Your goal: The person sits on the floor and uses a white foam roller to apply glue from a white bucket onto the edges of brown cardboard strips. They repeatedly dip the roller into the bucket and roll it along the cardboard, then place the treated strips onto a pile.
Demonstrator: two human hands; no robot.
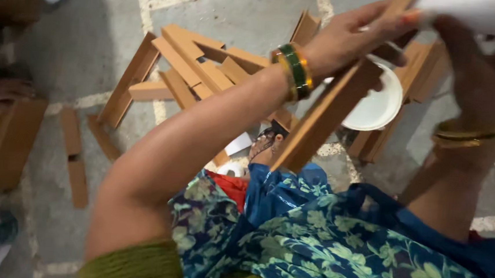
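Hands (417, 43) grip a folded brown cardboard strip (324, 115) above a white bowl (377, 110).

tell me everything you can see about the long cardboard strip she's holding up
The cardboard strip is long, narrow and flat, plain brown like corrugated board, with straight cut edges. It is held tilted above the floor, its lower end near the blue floral cloth over the lap and its upper end running toward the top of the picture. The left hand grips its upper part, fingers wrapped across it. The right hand is close beside the top end; whether it touches is unclear. A white bowl lies behind it.
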